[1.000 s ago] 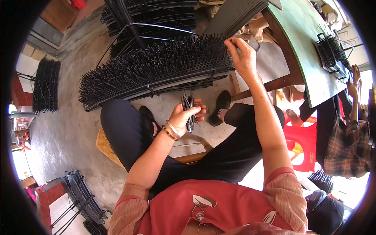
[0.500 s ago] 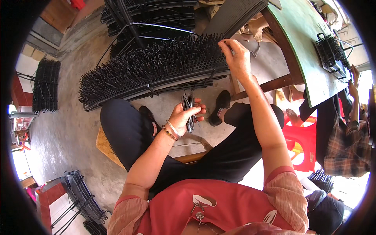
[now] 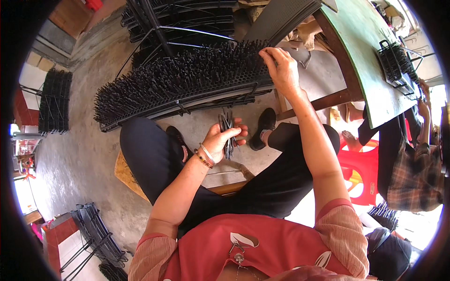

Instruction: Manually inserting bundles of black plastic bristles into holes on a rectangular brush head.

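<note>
My left hand [image 3: 219, 142] is closed around a bundle of thin dark strips [image 3: 228, 122], held upright between my knees. The strips stick out above and below my fingers. At the right end of a long black perforated rack [image 3: 197, 99], my right hand [image 3: 284, 74] has its thumb and fingertips pinched together. Whatever is between those fingertips is too small to make out. Dense rows of thin black strips [image 3: 173, 70] stand upright in the holes of the rack, just left of my right hand.
More black racks [image 3: 197, 23] are stacked behind. A green-topped table [image 3: 361, 56] at the right bears a smaller filled rack [image 3: 397, 63], with another person's hand beside it. A red plastic stool [image 3: 363, 171] stands under that side. Bundled racks [image 3: 55, 103] lean at the left.
My right hand has shifted slightly left along the end of the rack. The left hand and its bundle have barely moved.
</note>
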Motion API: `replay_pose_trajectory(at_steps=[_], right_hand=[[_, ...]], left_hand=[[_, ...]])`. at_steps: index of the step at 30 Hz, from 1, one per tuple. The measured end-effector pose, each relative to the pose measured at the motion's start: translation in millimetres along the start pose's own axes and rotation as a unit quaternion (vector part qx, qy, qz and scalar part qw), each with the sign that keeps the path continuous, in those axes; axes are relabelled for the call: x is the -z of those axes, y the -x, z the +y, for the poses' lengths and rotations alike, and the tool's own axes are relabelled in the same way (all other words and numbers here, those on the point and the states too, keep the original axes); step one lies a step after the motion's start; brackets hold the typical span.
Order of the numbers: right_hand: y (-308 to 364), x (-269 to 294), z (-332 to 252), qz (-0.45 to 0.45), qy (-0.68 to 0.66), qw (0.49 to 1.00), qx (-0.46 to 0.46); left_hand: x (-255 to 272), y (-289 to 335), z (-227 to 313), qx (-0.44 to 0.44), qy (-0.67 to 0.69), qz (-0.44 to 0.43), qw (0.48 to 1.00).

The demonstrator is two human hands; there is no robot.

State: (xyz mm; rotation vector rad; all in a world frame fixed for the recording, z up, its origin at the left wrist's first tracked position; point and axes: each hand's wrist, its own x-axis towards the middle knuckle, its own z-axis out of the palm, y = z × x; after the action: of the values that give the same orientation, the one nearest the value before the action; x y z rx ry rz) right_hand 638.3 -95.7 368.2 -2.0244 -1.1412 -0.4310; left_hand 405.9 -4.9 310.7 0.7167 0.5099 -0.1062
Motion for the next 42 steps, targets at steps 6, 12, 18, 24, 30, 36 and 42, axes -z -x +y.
replay_pose_trajectory(at_steps=[6,12,18,24,30,36,42], right_hand=[[3.9,-8.6,7.6,0.008,-0.034,0.998,-0.053],[10.3,-13.5,12.2,0.007,0.046,0.998,0.052],[13.2,-13.1,9.4,0.021,0.059,0.995,0.075],[10.7,-15.2,1.7,-0.003,0.057,0.994,0.088],[12.3,-12.1,-6.4,-0.01,0.051,0.998,0.02],[8.9,-11.1,-9.1,-0.002,0.033,0.999,0.011],[10.4,-11.3,-3.4,-0.018,0.049,0.998,0.022]], left_hand=[[-2.1,0.6,2.0,0.024,0.029,-0.049,0.998],[-4.3,2.2,1.8,0.035,0.048,-0.049,0.997],[-2.0,2.6,-0.3,0.022,0.042,-0.018,0.999],[2.2,1.0,-1.7,0.029,0.038,-0.025,0.999],[2.5,-0.3,-2.3,0.013,0.029,-0.013,0.999],[1.2,1.4,-1.0,0.0,0.006,-0.024,1.0],[-0.2,1.5,-2.7,0.0,0.032,-0.009,0.999]])
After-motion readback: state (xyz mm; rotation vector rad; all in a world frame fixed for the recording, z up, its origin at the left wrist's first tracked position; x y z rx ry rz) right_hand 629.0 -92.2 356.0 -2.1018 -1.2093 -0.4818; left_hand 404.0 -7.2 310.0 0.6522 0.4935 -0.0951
